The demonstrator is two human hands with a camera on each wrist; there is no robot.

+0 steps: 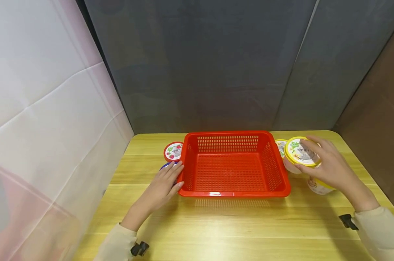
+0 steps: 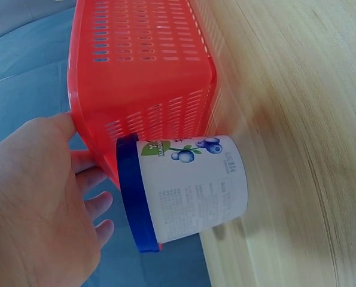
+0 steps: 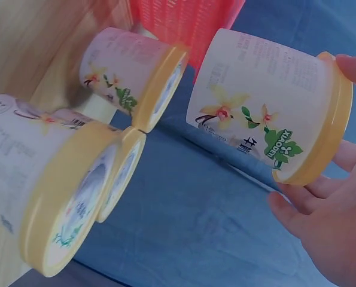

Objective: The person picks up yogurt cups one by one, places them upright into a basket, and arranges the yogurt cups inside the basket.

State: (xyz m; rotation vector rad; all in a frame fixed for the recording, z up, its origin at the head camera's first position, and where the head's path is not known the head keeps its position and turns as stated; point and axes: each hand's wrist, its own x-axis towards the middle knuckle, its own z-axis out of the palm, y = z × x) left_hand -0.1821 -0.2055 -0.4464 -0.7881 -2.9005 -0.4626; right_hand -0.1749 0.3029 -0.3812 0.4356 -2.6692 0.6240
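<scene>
My right hand [image 1: 331,165] grips a vanilla ice cream tub [image 3: 255,101] by its yellow lid, thumb and fingers on opposite sides. The tub is raised beside the right wall of a red plastic basket [image 1: 233,194]. My left hand [image 1: 161,186] rests against the basket's left rim, its fingers fairly straight and the thumb apart. Close below that hand stands a blueberry tub [image 2: 192,185] with a blue lid, partly hidden in the head view. Nothing lies inside the basket.
Behind the left hand stands a red-lidded tub [image 1: 173,151]. More yellow-lidded tubs stand right of the basket, one tub [image 1: 318,185] partly under my right hand and another tub [image 1: 281,145] behind the held one. The wooden table [image 1: 229,232] ends at a dark back wall [image 1: 200,72].
</scene>
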